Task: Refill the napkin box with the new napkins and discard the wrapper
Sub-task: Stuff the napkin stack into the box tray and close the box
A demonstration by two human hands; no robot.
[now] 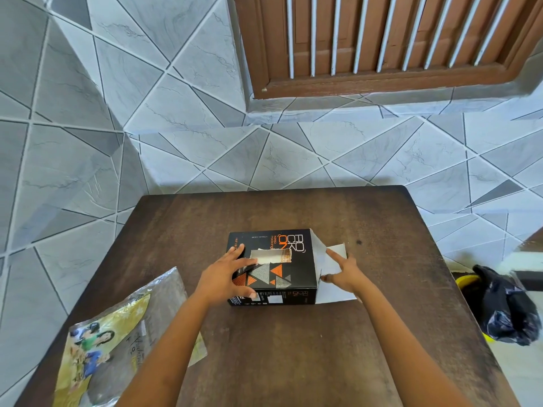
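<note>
Wrapper (pixel 100 348) lies left; left hand (pixel 224 278) rests on napkin box (pixel 293 270).

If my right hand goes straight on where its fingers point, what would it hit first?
Most likely the white end flaps of the napkin box. Your right hand points left toward the box's open end, with its fingertips about at the flaps. Depth is uncertain from this single view.

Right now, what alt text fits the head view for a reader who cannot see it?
A person's left hand rests on a black napkin box on a brown table while the right hand touches its open end flaps. A plastic wrapper lies front left; a black bin bag sits right.
</note>
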